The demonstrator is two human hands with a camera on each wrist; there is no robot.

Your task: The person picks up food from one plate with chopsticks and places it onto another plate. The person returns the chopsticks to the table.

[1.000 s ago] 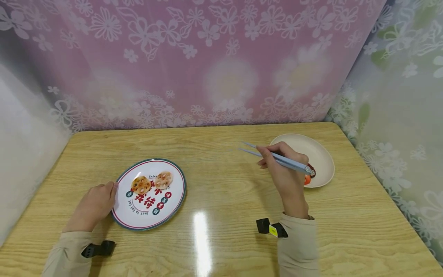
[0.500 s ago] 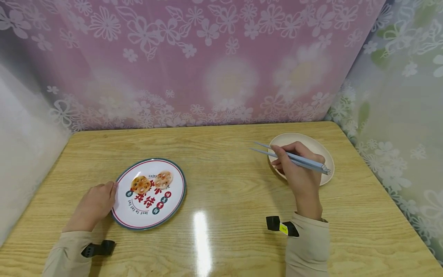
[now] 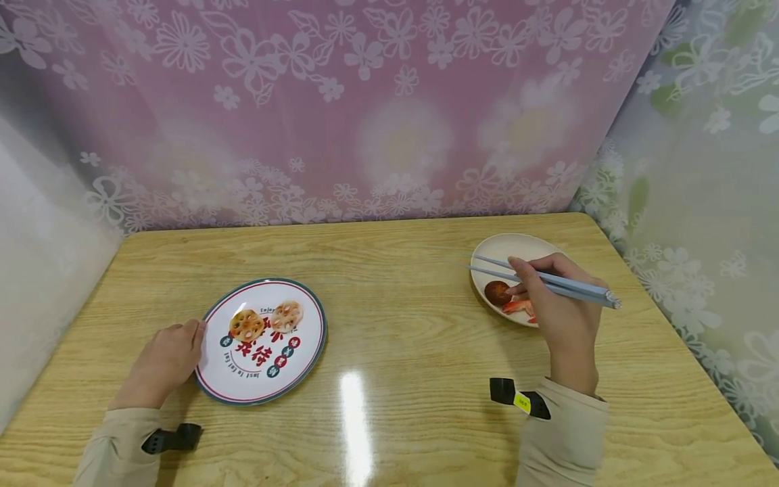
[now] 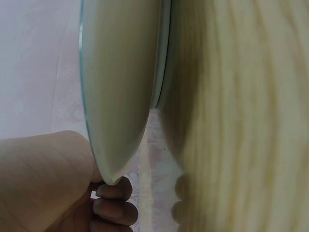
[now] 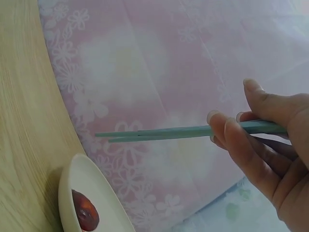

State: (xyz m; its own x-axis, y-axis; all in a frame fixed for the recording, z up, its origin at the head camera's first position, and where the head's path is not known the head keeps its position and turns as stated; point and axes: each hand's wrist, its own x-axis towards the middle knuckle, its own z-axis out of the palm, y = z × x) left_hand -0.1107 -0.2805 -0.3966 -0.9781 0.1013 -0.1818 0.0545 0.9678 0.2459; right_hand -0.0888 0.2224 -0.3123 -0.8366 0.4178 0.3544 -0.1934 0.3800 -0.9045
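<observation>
My left hand (image 3: 163,358) pinches the left rim of a white plate (image 3: 243,387) with printed red characters and a green edge. In the left wrist view its fingers (image 4: 116,212) curl beneath the plate's rim. Two lotus root slices (image 3: 246,326), one browner than the other, lie on this plate. My right hand (image 3: 566,318) holds a pair of blue-grey chopsticks (image 3: 575,287) over a cream oval dish (image 3: 511,244), tips slightly apart with nothing between them. Inside the dish are a dark brown mushroom cap (image 3: 497,292) and an orange-red shrimp (image 3: 519,308), partly hidden by the hand.
Both things stand on a wood-grain table (image 3: 389,325), with a bright light reflection at its front. A pink flowered curtain (image 3: 341,122) hangs behind the back edge, and pale flowered cloth (image 3: 718,270) borders the right side.
My right hand has moved rightward with the chopsticks, bringing their tips over the cream dish and uncovering the mushroom and shrimp. The left hand and its plate have stayed in place.
</observation>
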